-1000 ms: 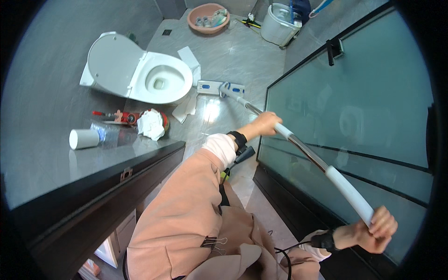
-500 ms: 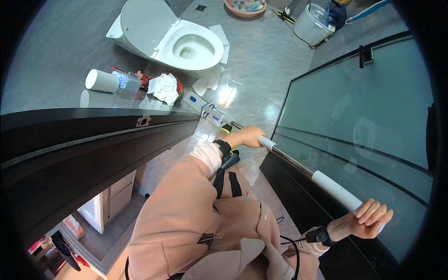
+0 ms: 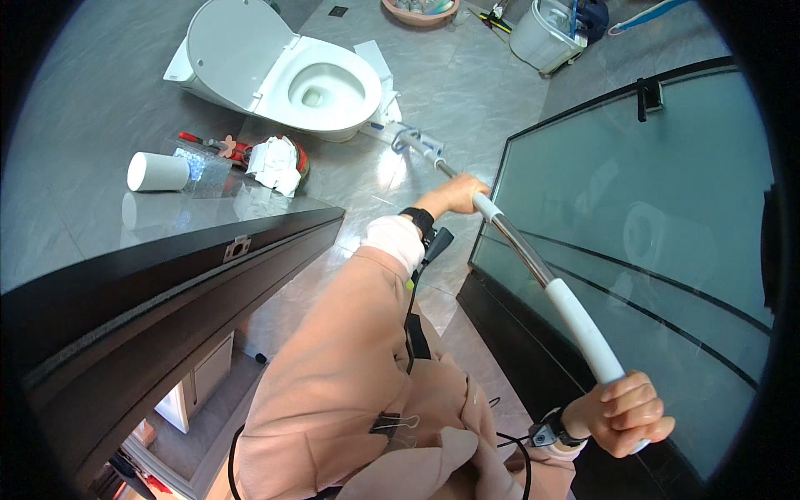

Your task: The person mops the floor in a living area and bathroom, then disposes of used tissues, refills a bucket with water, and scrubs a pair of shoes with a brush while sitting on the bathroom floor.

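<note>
My two hands grip a flat mop [image 3: 581,326] with a white-and-silver pole. My left hand [image 3: 457,195] is wrapped round the pole's lower part. My right hand [image 3: 627,412] closes round the white upper end, near the glass door. The mop's head [image 3: 404,136], pale with blue parts, rests on the grey tiles just right of the toilet's base. White paper [image 3: 379,71] lies on the floor beside the toilet, with a crumpled piece [image 3: 389,107] touching or close to the head.
An open-lidded toilet [image 3: 321,92] stands ahead. Left of it are a white paper roll [image 3: 158,172] and a red bin [image 3: 275,165] heaped with crumpled paper. A dark door frame [image 3: 275,237] borders my left, a frosted glass door [image 3: 583,192] my right. A bucket [image 3: 546,37] and pink basin [image 3: 421,15] stand farther off.
The mop head has slid forward and right, from near the door frame to beside the toilet. The crumpled paper has shifted forward with it. Both hands keep hold of the pole.
</note>
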`<state>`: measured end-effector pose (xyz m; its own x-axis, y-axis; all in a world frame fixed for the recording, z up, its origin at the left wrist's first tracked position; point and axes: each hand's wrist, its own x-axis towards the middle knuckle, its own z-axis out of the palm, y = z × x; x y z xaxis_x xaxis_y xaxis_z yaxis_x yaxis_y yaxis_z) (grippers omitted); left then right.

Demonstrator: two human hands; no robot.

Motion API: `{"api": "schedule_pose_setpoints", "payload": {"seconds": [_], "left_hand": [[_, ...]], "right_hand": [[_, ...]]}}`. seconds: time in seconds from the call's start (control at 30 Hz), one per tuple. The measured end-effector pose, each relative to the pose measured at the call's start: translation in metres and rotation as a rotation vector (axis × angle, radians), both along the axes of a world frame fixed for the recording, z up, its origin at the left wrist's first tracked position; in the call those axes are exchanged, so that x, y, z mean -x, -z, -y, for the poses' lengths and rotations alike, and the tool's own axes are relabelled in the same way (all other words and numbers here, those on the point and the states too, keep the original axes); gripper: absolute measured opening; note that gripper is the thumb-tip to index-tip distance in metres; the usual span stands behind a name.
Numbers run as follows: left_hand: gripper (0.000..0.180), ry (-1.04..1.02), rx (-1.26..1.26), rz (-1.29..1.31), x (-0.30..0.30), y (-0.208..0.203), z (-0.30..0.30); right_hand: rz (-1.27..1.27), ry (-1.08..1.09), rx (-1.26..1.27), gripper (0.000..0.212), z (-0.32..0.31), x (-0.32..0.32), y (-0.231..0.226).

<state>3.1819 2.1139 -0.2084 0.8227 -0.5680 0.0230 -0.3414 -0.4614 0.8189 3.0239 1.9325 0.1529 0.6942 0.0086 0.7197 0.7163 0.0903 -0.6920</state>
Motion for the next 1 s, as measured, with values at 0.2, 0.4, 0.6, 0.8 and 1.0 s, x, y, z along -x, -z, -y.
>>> {"api": "schedule_pose_setpoints", "payload": {"seconds": [0.2, 0.4, 0.6, 0.8, 1.0], "left_hand": [[0.026, -0.089, -0.036, 0.142, -0.050, 0.051, -0.017], [0.035, -0.141, -0.076, 0.146, -0.048, 0.054, -0.017], [0.036, -0.167, 0.019, 0.203, 0.017, -0.001, 0.038], [0.036, -0.085, -0.041, 0.096, 0.047, 0.003, 0.047], [0.035, -0.147, -0.048, 0.089, 0.002, 0.029, 0.046]], "right_hand": [[-0.053, 0.076, 0.016, 0.027, -0.032, -0.018, 0.046], [-0.122, 0.138, 0.012, 0.027, -0.023, -0.011, 0.063], [-0.010, 0.077, -0.077, 0.023, 0.028, 0.024, -0.008], [-0.033, -0.192, -0.112, 0.029, 0.040, 0.036, 0.004], [-0.069, -0.153, -0.107, 0.027, 0.042, 0.001, 0.019]]}}
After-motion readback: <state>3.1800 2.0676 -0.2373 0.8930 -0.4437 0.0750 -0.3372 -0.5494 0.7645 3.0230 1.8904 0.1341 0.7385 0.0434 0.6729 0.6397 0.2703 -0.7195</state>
